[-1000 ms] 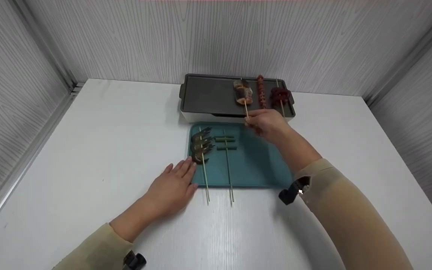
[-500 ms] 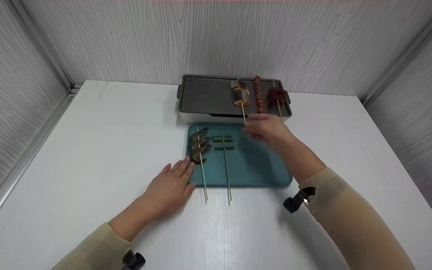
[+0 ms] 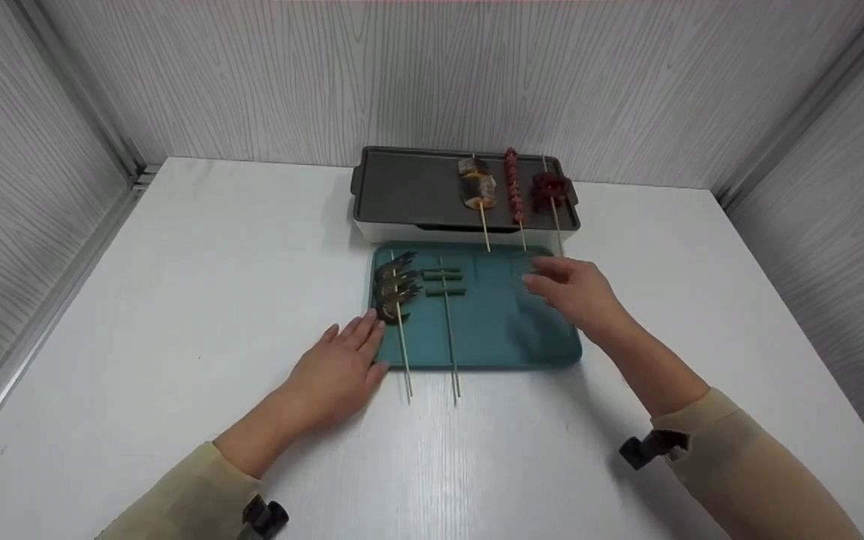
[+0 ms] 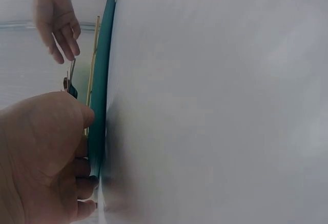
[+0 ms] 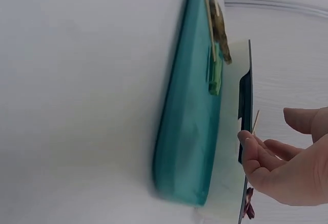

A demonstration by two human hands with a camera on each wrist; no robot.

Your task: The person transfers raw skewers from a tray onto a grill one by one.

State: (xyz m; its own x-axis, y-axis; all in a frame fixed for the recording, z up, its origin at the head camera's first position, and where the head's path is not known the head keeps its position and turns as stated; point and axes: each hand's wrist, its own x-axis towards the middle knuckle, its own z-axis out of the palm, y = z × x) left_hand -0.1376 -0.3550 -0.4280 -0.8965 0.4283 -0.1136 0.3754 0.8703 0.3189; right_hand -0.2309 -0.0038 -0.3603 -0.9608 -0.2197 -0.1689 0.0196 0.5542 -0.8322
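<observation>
My left hand (image 3: 336,373) lies flat with its fingertips at the left rim of the teal tray (image 3: 507,330). Beside them on the tray are a shrimp skewer (image 3: 396,289) and a skewer of green stalk pieces (image 3: 444,279). My right hand (image 3: 576,294) hovers above the tray's right part, thumb and fingers apart, holding nothing; the right wrist view shows those fingers (image 5: 256,155) loosely bent. Behind it, on the dark griddle (image 3: 409,184), lie a skewer of brown-and-white chunks (image 3: 478,189), a thin red beaded skewer (image 3: 514,187) and a dark-red skewer (image 3: 550,189).
The griddle's white base (image 3: 387,233) stands against the back wall (image 3: 432,75), directly behind the tray. Skewer sticks overhang the griddle's front edge and the tray's near edge. White tabletop (image 3: 237,255) extends on both sides.
My right hand has let go of the stick of the brown-and-white chunk skewer, leaving it on the griddle, and has drawn back toward the near right. My left hand stays at the tray's rim.
</observation>
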